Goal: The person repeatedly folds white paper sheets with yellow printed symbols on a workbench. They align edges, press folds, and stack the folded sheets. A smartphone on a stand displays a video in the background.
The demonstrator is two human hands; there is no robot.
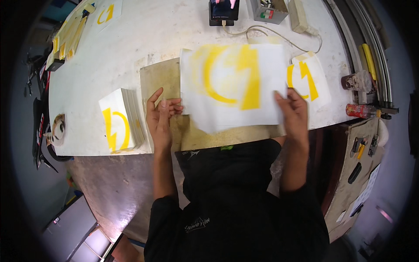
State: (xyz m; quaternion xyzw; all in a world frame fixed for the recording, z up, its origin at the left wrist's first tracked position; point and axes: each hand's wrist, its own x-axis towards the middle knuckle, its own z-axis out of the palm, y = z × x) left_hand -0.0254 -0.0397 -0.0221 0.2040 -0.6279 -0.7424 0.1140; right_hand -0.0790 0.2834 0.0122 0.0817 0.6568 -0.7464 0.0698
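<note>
A white sheet (270,65) with a yellow printed shape, blurred by motion, is held up in front of me. My right hand (296,111) pinches its right edge between thumb and fingers. Beside the sheet's left edge is my left hand (161,115), its fingers apart and slightly curled; they seem not to grip the paper. Under the sheet lies a brownish flat board (159,78), partly covered. To the left stands a thick stack of printed white sheets (120,126). More printed sheets (321,78) lie to the right, partly hidden behind the held one.
A phone (223,11) stands at the far edge with a cable (279,31) trailing right. Near it is a grey box (269,12). A cup (355,81) and a bottle (361,110) sit at the right edge. A cat (58,129) lies at the table's left corner.
</note>
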